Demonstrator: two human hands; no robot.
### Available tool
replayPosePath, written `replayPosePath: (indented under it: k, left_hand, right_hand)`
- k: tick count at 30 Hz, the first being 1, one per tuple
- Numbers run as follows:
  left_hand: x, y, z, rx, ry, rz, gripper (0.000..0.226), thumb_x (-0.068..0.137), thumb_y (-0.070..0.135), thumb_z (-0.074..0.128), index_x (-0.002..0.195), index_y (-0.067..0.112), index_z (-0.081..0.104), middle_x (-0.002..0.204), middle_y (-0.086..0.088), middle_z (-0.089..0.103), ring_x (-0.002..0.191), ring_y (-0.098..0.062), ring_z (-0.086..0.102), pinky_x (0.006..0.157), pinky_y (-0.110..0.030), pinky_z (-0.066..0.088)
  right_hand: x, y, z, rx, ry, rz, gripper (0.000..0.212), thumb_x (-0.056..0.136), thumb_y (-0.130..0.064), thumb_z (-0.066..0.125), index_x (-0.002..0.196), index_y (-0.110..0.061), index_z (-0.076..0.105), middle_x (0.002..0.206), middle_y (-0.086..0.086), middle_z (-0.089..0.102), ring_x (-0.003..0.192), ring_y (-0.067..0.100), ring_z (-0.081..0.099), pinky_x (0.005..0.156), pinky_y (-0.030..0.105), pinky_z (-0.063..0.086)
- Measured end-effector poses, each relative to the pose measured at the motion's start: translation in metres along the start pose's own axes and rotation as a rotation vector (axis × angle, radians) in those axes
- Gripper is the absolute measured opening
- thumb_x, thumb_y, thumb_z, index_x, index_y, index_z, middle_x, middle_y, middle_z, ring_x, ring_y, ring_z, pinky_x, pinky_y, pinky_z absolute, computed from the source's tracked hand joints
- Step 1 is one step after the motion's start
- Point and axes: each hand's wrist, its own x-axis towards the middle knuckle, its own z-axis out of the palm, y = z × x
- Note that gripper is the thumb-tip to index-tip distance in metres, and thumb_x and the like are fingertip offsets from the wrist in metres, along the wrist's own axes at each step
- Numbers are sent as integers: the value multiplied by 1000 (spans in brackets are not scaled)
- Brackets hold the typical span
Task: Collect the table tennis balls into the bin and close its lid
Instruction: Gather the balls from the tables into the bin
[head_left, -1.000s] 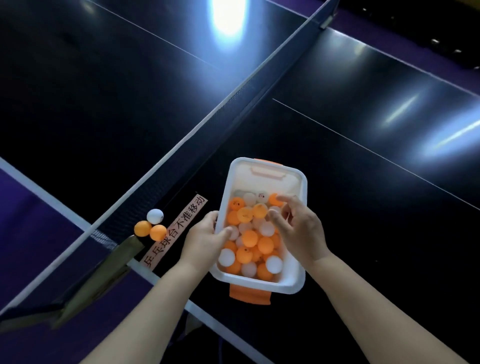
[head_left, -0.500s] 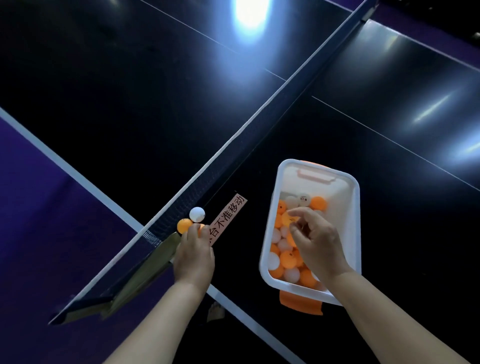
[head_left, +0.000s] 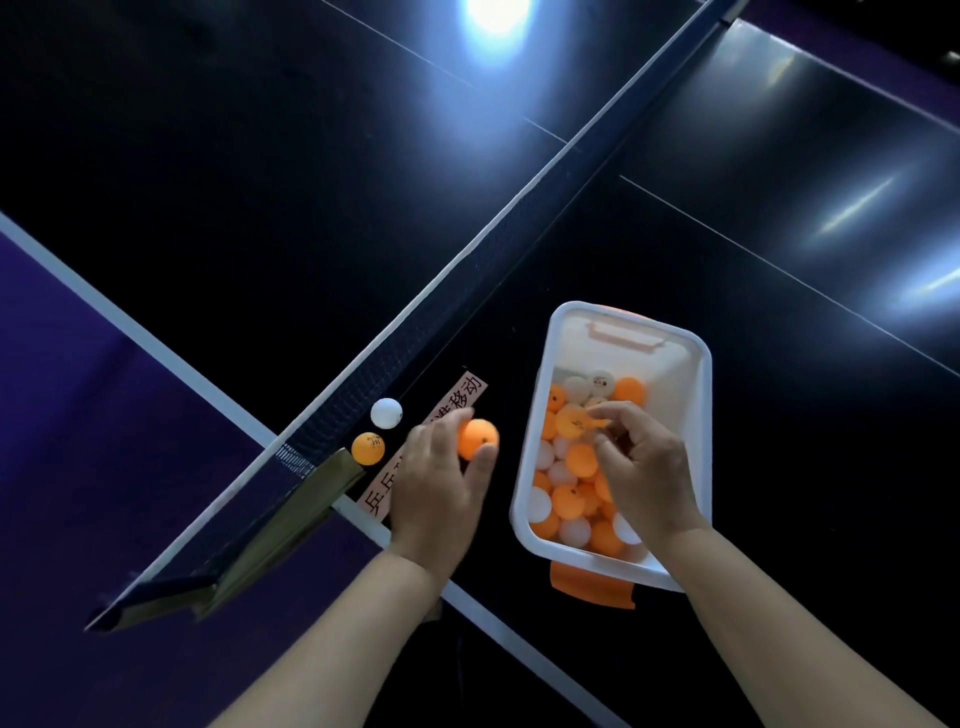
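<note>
Well along, by the look of it: bin (head_left: 698, 364) on the dark surface (head_left: 805, 493), just right of the net (head_left: 467, 270), open-topped and filled to roughly half with orange and white balls (head_left: 569, 501). One orange ball (head_left: 478, 439) pinched between thumb and fingertips of the left hand (head_left: 436, 488), raised between net and bin, not yet over the rim. Left to gather after that: a white ball (head_left: 386, 413) and a second orange ball (head_left: 368, 447), just beside each other, tucked against the foot of the net by the clamp (head_left: 311, 488). No other loose balls in view.

Right hand (head_left: 644, 467) inside the bin, fingers curled over the heap with the tips at an orange one; impossible to tell whether gripping it or only touching.

Lid not on. An orange flat piece (head_left: 592, 584) poking out from under the near end of the bin, probably the lid; so, to close, likely a matter of freeing that once the last balls are in.

Writing: a pale pink strip (head_left: 470, 387) stuck to the surface alongside the net, with red Chinese characters. Readable at the near end 乒乓, at the far end 准移动, the middle hidden behind the left hand. Small dark print on the second orange ball and on several in the bin, a round mark on one white ball at the far end, all too small to read.
</note>
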Motion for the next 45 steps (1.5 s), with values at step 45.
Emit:
replayPosePath:
  k: [45]
  left_hand:
    - [42, -72, 0, 554, -243, -164, 39, 95, 32, 50, 130, 15, 45, 106, -11, 58, 88, -25, 59, 60, -32, 40]
  right_hand:
    - [-14, -2, 2, -8, 104, 127, 22, 87, -7, 62, 104, -20, 63, 78, -10, 62, 71, 6, 60, 64, 22, 52]
